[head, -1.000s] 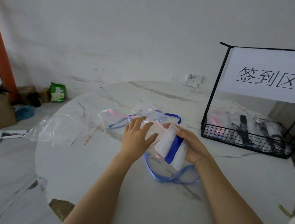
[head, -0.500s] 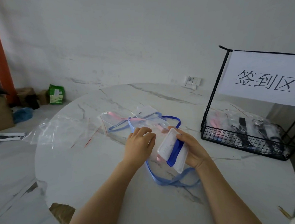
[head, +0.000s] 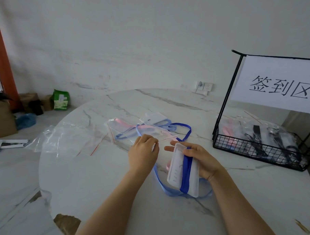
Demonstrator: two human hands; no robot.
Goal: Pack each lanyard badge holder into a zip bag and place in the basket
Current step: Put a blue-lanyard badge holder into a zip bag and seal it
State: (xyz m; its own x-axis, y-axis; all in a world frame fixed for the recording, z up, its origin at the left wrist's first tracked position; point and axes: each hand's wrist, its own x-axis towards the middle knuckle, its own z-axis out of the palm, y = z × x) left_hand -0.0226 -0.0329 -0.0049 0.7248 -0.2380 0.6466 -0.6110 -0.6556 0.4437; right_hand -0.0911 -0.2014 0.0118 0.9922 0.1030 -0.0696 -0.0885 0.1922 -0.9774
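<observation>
My right hand holds a white badge holder with a dark blue lanyard wound around it, above the table's middle. My left hand pinches the edge of a clear zip bag just left of it. Under both hands lies a light blue lanyard. More badge holders with pink and blue lanyards lie behind my hands. The black wire basket at the right holds several packed bags.
Empty clear zip bags lie at the table's left. A white sign with black characters hangs on the basket's frame. The round marble table ends at the left; boxes and a green packet sit on the floor.
My left hand went from lying flat on the bag to pinching its edge. My right hand tilted the wrapped badge holder more upright and nearer to me.
</observation>
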